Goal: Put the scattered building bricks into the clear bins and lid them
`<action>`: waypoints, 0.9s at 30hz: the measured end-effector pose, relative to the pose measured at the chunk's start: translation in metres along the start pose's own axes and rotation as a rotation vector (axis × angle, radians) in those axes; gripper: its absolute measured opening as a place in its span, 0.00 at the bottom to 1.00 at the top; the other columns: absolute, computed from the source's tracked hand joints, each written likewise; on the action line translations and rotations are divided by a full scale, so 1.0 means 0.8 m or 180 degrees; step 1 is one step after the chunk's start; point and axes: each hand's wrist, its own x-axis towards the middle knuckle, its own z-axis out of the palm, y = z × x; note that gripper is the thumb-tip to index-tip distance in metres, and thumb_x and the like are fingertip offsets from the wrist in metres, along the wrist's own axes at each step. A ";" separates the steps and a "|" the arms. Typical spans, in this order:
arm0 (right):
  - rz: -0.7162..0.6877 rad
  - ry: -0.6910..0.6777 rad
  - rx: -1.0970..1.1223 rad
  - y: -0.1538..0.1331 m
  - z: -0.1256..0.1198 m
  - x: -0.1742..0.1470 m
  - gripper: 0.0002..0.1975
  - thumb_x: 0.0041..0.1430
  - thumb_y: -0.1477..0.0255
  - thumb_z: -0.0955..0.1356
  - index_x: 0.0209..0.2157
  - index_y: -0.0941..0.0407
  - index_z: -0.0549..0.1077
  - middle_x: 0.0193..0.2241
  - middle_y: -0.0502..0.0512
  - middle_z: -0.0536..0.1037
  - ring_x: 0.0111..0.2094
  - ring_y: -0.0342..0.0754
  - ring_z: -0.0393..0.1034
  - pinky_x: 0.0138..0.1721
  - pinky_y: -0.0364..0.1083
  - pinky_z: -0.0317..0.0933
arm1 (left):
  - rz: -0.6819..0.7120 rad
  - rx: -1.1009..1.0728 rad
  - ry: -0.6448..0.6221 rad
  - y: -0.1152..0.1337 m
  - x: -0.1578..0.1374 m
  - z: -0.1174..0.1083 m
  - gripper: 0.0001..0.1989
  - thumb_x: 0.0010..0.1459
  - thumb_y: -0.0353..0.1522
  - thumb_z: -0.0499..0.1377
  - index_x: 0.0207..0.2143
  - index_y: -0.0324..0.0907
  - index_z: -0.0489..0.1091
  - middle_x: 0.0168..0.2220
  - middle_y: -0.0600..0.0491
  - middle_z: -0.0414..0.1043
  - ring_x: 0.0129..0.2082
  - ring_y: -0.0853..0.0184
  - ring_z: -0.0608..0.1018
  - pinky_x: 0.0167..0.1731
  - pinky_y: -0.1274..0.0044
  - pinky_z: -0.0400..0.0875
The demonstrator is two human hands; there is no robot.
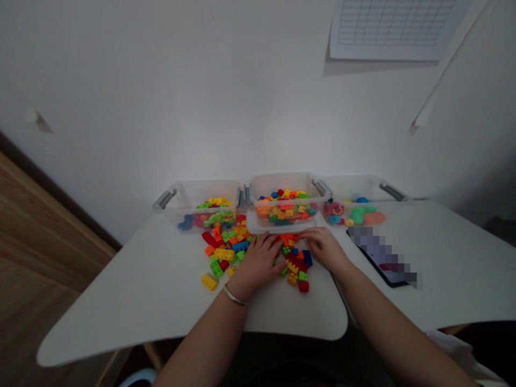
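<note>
A pile of colourful toy building bricks [223,254] lies on the white table, in red, yellow, green, blue and orange. My left hand [262,263] rests palm down on the middle of the pile, fingers apart, a bangle [235,295] on its wrist. At the pile's right side is my right hand [326,248]; its fingers are bent and held close together, with the tips by some orange-red bricks [288,239]. Whatever sits between those fingertips is hidden. Dark red bricks [297,263] and a blue brick [307,258] lie between the hands.
Behind the pile stand a left clear bin [201,189], a middle clear bin [282,180] and a right clear bin [350,183], each holding colourful plastic pieces. A phone [381,258] lies right of my right hand. The white table [133,301] meets a wall.
</note>
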 end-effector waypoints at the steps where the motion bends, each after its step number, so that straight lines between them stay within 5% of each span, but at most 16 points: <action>1: -0.0039 -0.0063 -0.0003 0.005 0.000 0.000 0.16 0.56 0.78 0.62 0.38 0.51 0.80 0.40 0.55 0.82 0.43 0.53 0.74 0.49 0.57 0.66 | 0.0004 -0.0003 0.0002 0.000 0.000 0.000 0.28 0.66 0.46 0.50 0.64 0.45 0.59 0.67 0.48 0.57 0.68 0.52 0.55 0.66 0.54 0.46; 10: 0.0007 -0.0341 -0.0210 0.018 0.009 -0.004 0.18 0.57 0.79 0.62 0.44 0.52 0.78 0.44 0.55 0.81 0.46 0.53 0.74 0.51 0.55 0.65 | 0.0006 -0.0011 -0.0026 0.003 0.000 -0.004 0.28 0.66 0.45 0.50 0.64 0.43 0.59 0.67 0.48 0.57 0.68 0.52 0.55 0.66 0.53 0.46; 17: 0.0314 -0.0558 -0.0803 0.008 -0.002 -0.002 0.09 0.60 0.71 0.67 0.39 0.54 0.79 0.40 0.56 0.82 0.43 0.55 0.73 0.47 0.54 0.65 | 0.0017 0.0006 -0.0002 0.000 0.000 0.000 0.28 0.66 0.46 0.49 0.64 0.44 0.59 0.67 0.49 0.57 0.68 0.53 0.55 0.66 0.54 0.46; 27: 0.0523 -0.0421 -0.0612 0.006 -0.003 -0.003 0.04 0.58 0.70 0.68 0.33 0.54 0.77 0.37 0.56 0.81 0.41 0.55 0.72 0.46 0.54 0.64 | 0.0031 0.0017 0.0002 0.000 -0.001 0.000 0.28 0.66 0.46 0.49 0.64 0.44 0.59 0.67 0.49 0.57 0.68 0.53 0.55 0.66 0.53 0.46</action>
